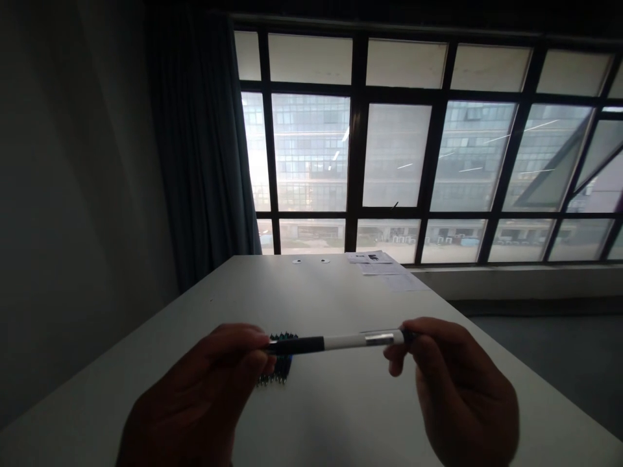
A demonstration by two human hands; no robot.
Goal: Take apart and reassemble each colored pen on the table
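Note:
A white pen (341, 341) with a black grip section and a silver clip is held level above the table, stretched between both hands. My left hand (204, 383) pinches its tip end between thumb and forefinger. At the other end, my right hand (452, 383) has its thumb and fingers closed on the dark end past the clip. Behind my left fingertips, a row of several dark pens (281, 371) lies side by side on the table, partly hidden by the hand and the held pen.
The white table (311, 298) runs away from me towards the windows. Printed papers (374, 263) lie at its far right corner, and two small white pieces (325, 261) sit near the far edge. A dark curtain (204, 143) hangs at the left.

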